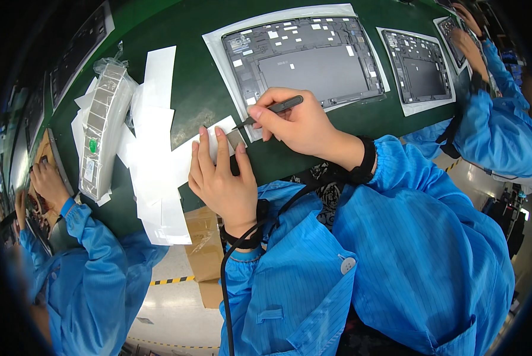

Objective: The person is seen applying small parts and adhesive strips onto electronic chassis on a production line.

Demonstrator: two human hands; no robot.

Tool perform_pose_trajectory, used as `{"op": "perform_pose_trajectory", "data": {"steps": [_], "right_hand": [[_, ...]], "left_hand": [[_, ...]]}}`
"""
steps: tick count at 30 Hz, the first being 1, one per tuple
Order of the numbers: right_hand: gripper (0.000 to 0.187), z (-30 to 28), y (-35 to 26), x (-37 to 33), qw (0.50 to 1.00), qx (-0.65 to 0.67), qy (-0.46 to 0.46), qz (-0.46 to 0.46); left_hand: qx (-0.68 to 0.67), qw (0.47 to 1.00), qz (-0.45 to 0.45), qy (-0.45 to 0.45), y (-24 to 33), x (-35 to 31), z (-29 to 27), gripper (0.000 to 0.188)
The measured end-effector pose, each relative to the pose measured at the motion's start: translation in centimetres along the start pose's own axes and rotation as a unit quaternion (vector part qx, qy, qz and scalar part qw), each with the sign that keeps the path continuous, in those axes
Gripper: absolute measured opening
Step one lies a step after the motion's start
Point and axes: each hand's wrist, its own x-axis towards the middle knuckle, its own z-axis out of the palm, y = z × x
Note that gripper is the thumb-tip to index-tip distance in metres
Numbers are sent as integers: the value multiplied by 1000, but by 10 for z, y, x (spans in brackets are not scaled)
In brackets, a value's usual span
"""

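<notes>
My left hand (225, 185) lies with its fingers stretched out, fingertips pressing on a white paper strip (184, 159) near the table's front edge. At the strip's right end sits a small grey rectangular piece (235, 139), partly covered by my fingers. My right hand (307, 126) pinches a pair of black tweezers (287, 105), whose thin tips point left and reach the strip's end beside the grey piece. Whether the tips grip anything is too small to tell. Just beyond my hands, a large opened tablet housing (310, 71) with several small white stickers rests on a white sheet.
Left of my hands are loose white sheets (153, 127) and a plastic-wrapped stack of grey pieces (102, 113). Another tablet housing (420, 71) lies to the right on the green table (189, 77). Co-workers' hands (49, 185) are at both sides. A cardboard box (203, 243) stands below the edge.
</notes>
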Motion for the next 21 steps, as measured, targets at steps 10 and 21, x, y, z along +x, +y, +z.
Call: {"op": "perform_pose_trajectory", "data": {"steps": [10,21], "right_hand": [[15,0,4,-3,993,-114,-2,-38],[18,-29,0,9,991,-15,127,-28]], "left_hand": [[-2,1000,4,-1,0,0,1,41],[27,999,0,-27,18,20,-20,32]]}}
